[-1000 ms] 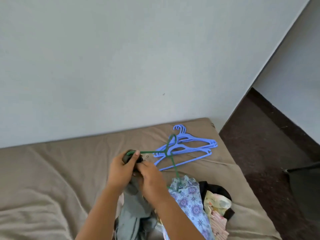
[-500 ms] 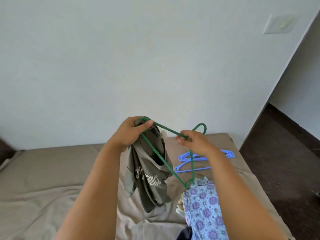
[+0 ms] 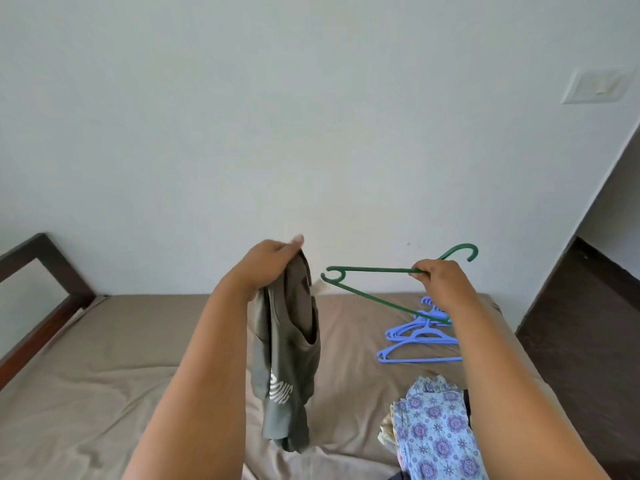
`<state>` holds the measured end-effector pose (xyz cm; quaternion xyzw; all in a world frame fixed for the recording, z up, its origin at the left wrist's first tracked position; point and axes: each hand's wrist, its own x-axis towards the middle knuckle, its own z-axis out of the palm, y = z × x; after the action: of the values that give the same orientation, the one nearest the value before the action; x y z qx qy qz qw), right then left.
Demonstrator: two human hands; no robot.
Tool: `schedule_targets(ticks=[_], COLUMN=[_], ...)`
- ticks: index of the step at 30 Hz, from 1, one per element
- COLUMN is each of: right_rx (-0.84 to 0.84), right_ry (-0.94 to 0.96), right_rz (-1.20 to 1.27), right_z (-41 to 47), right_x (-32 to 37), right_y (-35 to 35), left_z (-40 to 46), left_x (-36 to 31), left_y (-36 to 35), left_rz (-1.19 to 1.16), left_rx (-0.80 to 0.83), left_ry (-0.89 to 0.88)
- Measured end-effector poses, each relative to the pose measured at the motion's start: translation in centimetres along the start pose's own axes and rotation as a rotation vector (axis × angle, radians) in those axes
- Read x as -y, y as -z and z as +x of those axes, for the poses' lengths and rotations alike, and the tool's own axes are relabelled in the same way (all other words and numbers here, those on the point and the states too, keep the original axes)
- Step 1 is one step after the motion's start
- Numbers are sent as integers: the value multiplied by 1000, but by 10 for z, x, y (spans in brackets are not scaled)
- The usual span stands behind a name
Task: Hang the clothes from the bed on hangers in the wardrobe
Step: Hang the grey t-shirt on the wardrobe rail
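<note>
My left hand (image 3: 268,263) grips the top of an olive-grey shirt (image 3: 289,362) with white lettering, which hangs down over the bed (image 3: 138,341). My right hand (image 3: 441,280) holds a green hanger (image 3: 372,270) near its neck, with the hook pointing up to the right. The hanger's left end sits a short gap to the right of the shirt, apart from it. A folded blue floral garment (image 3: 436,431) lies on the bed at lower right, on top of other clothes. The wardrobe is out of view.
Several blue hangers (image 3: 415,336) lie on the bed's far right part. A dark wooden bed frame (image 3: 45,306) runs along the left. The pale wall stands right behind the bed. Dark floor (image 3: 581,341) lies to the right.
Both hands have risen and moved apart. The green hanger has come out of the shirt and now sits to its right, held level. The view has tilted up.
</note>
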<state>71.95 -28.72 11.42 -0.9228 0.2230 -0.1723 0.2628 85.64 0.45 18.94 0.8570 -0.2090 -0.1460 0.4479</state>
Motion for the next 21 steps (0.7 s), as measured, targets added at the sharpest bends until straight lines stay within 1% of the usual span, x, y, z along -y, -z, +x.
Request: schedule_targets(ticks=[1, 2, 3, 5, 7, 9, 12, 16, 17, 19, 21], right_rx=[-11, -37, -71, -114, -89, -51, 10, 69, 79, 66, 45], right_ry=[-14, -31, -61, -130, -149, -116, -72, -40, -41, -40, -5], right_rz=[31, 99, 220, 604, 957, 1151, 1276, 1279, 1301, 1359, 1359], right_z=[-1, -4, -6, -11, -14, -17, -23, -26, -25, -24, -20], right_x=[-2, -1, 3, 20, 42, 63, 85, 99, 100, 101, 99], right_y=[-1, -3, -3, -2, 0, 1, 0, -4, -3, 2, 6], left_z=[0, 1, 1, 0, -1, -5, -11, -19, -20, -23, -25], left_x=[-1, -1, 0, 5, 10, 11, 7, -3, -6, -10, -12], left_y=[4, 7, 9, 12, 12, 10, 9, 8, 9, 10, 11], left_rz=[-13, -6, -8, -62, -156, -230, -228, -172, -154, -107, -104], left_rx=[-66, -96, -92, -102, -158, -145, -64, -43, -53, -128, -196], left_ry=[-9, -20, -19, 20, 50, 68, 35, -6, -26, -62, -84])
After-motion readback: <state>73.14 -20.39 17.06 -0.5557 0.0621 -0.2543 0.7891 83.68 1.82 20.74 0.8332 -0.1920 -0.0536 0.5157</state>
